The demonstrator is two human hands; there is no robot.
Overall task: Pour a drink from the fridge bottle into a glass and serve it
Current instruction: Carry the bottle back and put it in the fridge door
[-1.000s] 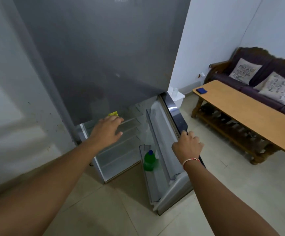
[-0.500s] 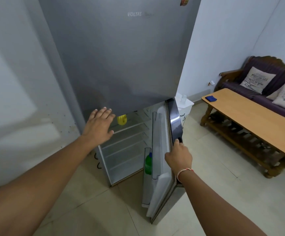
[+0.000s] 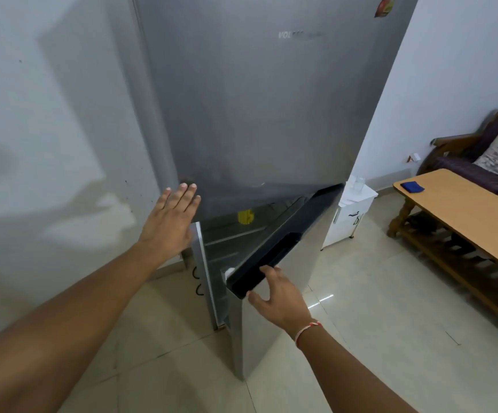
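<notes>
The right hand [image 3: 280, 299] rests spread, grasping nothing, against the tall grey steel fridge's [image 3: 259, 108] half-open lower door [image 3: 274, 293]; the left hand [image 3: 170, 222], released flat, hovers beside the fridge's left edge. The bottle is hidden.

Fridge [image 3: 256, 114]: grey, black-topped lower door [image 3: 283, 236]. Yellow item [image 3: 245, 216] between the hands. Counter [image 3: 465, 210]: tan wood, blue cloth [image 3: 412, 186]. Cabinet [image 3: 350, 216]: white.
</notes>
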